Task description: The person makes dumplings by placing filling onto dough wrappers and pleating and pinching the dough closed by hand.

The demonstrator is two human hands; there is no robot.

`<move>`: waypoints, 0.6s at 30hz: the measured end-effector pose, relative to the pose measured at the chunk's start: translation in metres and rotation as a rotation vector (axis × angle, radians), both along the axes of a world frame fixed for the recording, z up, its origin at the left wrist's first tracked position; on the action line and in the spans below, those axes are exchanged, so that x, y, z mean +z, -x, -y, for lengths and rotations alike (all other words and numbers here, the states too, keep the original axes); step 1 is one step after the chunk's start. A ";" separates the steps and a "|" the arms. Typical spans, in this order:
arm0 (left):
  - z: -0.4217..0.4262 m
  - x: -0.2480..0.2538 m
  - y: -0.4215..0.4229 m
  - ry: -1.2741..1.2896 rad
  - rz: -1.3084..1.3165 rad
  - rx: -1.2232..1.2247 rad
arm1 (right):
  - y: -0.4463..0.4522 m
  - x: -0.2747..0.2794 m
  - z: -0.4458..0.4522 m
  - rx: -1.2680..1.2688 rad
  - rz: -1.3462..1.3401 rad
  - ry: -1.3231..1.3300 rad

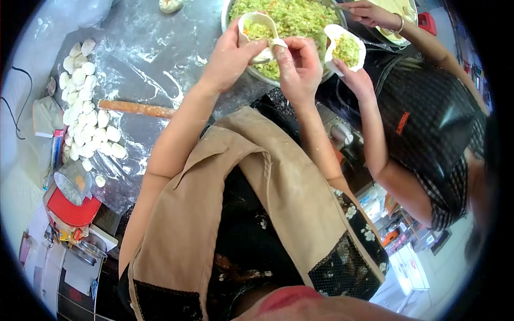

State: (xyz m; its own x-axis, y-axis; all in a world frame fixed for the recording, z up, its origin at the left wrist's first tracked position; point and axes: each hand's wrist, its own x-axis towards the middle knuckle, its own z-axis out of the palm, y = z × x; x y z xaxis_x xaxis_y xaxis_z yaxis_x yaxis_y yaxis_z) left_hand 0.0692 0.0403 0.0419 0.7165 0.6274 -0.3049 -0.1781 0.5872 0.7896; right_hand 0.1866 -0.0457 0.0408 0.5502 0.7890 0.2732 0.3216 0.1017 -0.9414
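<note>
Both my hands hold a dough wrapper (272,27) with green vegetable filling in it, above the near rim of a large metal bowl (225,15). My left hand (230,60) cups its left side, thumb laid along the lower edge. With thumb and fingers, my right hand (299,69) pinches the dough's edge on the right. Chopped filling (308,18), mostly green with orange bits, heaps in the bowl. Just right of my hands, a co-worker's hand (356,80) holds another filled wrapper (344,47). The co-worker's other hand (370,13) grips a thin utensil over the bowl.
A wooden rolling pin (136,108) lies on the floured grey table (144,59). To its left sit many small dough pieces (85,117). A shaped bun (170,5) rests at the far edge. At lower left, a clear container (75,182) stands near a red stool (75,207).
</note>
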 end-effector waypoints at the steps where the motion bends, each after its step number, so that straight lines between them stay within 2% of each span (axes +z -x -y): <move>1: 0.000 -0.009 -0.004 -0.119 -0.055 0.059 | 0.001 0.002 -0.001 -0.009 0.177 -0.038; 2: 0.001 -0.014 -0.006 -0.239 -0.109 0.119 | 0.004 0.005 0.000 0.004 0.227 -0.044; 6: 0.001 -0.007 0.000 -0.143 -0.100 0.131 | 0.007 0.014 0.005 0.008 0.254 0.052; 8: -0.003 0.009 0.004 0.318 0.222 0.170 | 0.007 0.017 0.005 -0.002 0.258 0.045; 9: -0.002 0.008 0.002 0.318 0.222 0.170 | 0.006 0.017 0.004 -0.008 0.265 0.028; 11: 0.000 0.004 -0.004 0.140 0.037 0.232 | 0.006 0.015 0.001 -0.018 0.264 0.015; 12: 0.001 -0.001 -0.004 0.138 0.039 0.233 | 0.006 0.014 -0.001 -0.027 0.258 0.016; 14: 0.004 -0.012 -0.005 -0.027 -0.016 0.238 | 0.006 0.014 -0.002 -0.035 0.253 0.018; 18: 0.003 -0.006 0.000 0.101 0.049 0.233 | 0.008 0.019 0.000 0.023 0.241 0.074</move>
State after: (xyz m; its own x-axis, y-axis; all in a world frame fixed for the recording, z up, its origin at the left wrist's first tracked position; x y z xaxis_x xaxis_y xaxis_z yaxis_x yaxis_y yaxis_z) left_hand 0.0696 0.0373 0.0355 0.5713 0.7458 -0.3427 -0.3546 0.6008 0.7164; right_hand 0.1790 -0.0456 0.0597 0.4582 0.8231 0.3355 0.5359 0.0452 -0.8430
